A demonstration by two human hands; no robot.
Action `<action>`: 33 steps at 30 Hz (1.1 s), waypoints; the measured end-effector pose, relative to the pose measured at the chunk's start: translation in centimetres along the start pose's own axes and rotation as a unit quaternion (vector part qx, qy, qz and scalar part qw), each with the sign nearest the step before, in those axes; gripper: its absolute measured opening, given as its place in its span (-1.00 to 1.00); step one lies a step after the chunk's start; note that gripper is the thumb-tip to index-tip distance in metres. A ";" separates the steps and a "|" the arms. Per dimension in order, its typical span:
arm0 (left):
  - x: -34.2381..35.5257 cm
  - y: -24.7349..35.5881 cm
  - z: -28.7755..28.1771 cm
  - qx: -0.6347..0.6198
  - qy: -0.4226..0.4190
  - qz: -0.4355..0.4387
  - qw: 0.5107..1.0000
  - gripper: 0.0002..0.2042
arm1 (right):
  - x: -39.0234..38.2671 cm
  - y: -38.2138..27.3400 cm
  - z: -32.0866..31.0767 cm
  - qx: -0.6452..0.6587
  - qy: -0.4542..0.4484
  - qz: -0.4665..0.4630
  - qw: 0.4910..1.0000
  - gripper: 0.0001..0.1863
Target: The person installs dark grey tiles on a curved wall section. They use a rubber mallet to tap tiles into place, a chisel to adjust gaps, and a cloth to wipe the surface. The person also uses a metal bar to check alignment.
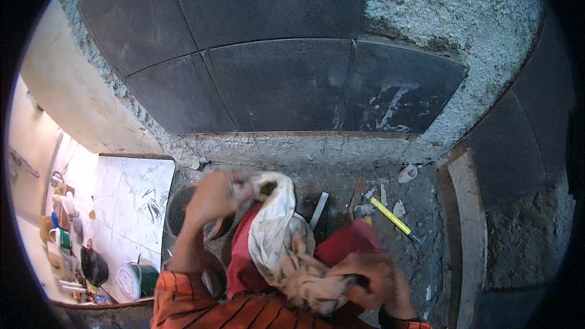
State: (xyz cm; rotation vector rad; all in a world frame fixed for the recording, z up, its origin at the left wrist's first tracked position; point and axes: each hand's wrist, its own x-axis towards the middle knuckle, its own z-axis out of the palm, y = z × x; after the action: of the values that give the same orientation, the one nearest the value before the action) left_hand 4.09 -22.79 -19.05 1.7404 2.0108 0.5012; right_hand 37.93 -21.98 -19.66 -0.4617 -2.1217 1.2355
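Observation:
A long, twisted whitish-beige cloth stretches across my lap, over my red-clad knees. My left hand, slightly blurred, is raised and closed on the cloth's upper end. Lower down at the right, my right hand grips the bunched, dirtier end. Behind my left forearm a dark round tub shows in part. A yellow stick-like tool lies on the rough floor to the right, and a flat light-grey strip lies beyond the cloth.
Large dark tiles cover part of the wall ahead, with rough mortar around them. A short white pipe piece stands near the wall. At left are a white marble-patterned surface, a green bucket and cluttered tools. A raised ledge runs along the right.

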 end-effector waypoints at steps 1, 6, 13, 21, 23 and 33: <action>0.8 2.9 -1.8 0.019 0.091 -0.023 0.995 -0.61 | 0.6 -0.2 -0.3 -0.046 -0.023 -0.013 0.999 -0.77; 10.0 9.6 -8.2 0.111 0.682 0.355 0.630 -0.35 | -3.0 1.8 -1.7 -0.082 -0.113 0.033 0.990 -0.65; 23.7 18.6 -9.1 0.274 0.694 0.201 0.635 -0.34 | -7.0 3.3 -2.2 0.029 0.005 0.023 0.999 -0.76; 26.2 18.4 -9.3 0.320 0.670 0.187 0.643 -0.32 | -7.2 3.9 -3.5 0.109 0.026 0.001 0.994 -0.75; 25.9 18.7 -9.1 0.319 0.669 0.182 0.646 -0.32 | -7.2 3.6 -3.6 0.110 0.029 0.010 0.993 -0.74; 24.6 14.5 -10.2 0.325 0.633 0.262 0.652 -0.31 | -6.1 2.8 -2.3 0.121 0.009 0.113 0.986 -0.68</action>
State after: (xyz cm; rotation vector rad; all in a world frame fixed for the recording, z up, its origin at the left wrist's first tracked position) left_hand 7.72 3.74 -4.82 2.9394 2.6712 1.7830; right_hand 43.91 -22.64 -23.40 -0.6153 -1.9090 1.5885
